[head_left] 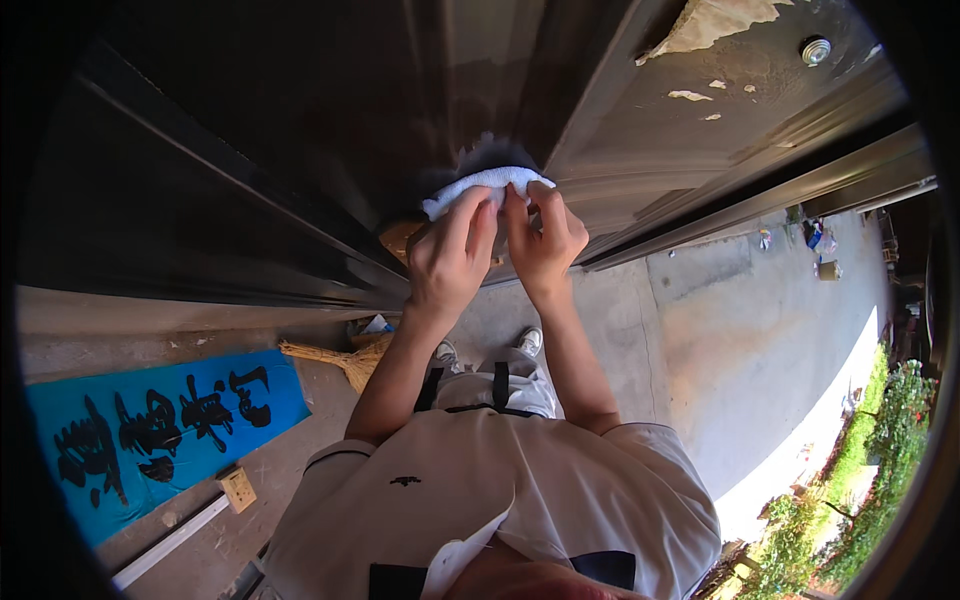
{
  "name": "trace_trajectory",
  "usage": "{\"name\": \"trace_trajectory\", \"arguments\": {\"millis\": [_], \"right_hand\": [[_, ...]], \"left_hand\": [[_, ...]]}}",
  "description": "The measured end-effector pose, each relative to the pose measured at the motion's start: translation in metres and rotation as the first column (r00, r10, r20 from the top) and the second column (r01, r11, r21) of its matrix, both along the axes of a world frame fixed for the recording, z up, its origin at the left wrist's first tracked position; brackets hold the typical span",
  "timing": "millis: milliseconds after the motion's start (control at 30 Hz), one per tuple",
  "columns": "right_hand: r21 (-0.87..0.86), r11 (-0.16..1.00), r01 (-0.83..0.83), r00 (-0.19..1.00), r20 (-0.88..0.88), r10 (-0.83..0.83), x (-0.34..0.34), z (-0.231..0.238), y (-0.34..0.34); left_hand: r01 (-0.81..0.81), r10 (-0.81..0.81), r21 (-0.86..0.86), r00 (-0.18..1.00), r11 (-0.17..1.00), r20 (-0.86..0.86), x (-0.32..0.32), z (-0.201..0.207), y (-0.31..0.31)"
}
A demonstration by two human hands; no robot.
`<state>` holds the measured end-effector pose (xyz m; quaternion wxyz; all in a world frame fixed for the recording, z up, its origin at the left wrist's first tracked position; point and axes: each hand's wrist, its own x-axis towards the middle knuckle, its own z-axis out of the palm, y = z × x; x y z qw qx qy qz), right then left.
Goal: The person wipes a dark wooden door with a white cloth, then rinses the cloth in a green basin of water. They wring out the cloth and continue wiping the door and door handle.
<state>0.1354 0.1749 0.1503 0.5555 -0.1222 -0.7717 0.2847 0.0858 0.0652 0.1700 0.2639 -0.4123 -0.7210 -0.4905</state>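
Observation:
Both my hands are raised in front of me at a dark, glossy door panel (330, 90). A white folded cloth (478, 184) stretches sideways between them, its far side close to or against the panel; whether it touches all along I cannot tell. My left hand (447, 262) pinches the cloth's left and middle part between thumb and fingers. Close beside it, my right hand (545, 243) grips the right end, fingers bent over it. A pale reflection of the cloth shows in the panel just above. Some of the cloth is hidden behind my fingers.
Torn pale paper (715, 22) and a round metal knob (815, 50) are on the panel at upper right. A straw broom (345, 362), a blue banner (285, 385) and a wooden block (238, 490) lie at left. Concrete floor (700, 350) and green plants (890, 430) extend rightward.

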Motion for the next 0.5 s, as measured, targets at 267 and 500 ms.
{"name": "trace_trajectory", "arguments": {"millis": [267, 500], "right_hand": [[0.011, 1.0, -0.013, 0.999, 0.035, 0.012, 0.02, 0.018, 0.062], [0.085, 0.992, -0.095, 0.979, -0.175, 0.108, 0.012, 0.086, 0.082]], "left_hand": [[-0.019, 0.037, 0.105, 0.985, 0.994, -0.167, 0.014, 0.016, 0.064], [-0.132, 0.155, 0.197, 0.982, 0.971, -0.111, 0.02, 0.088, 0.088]]}}
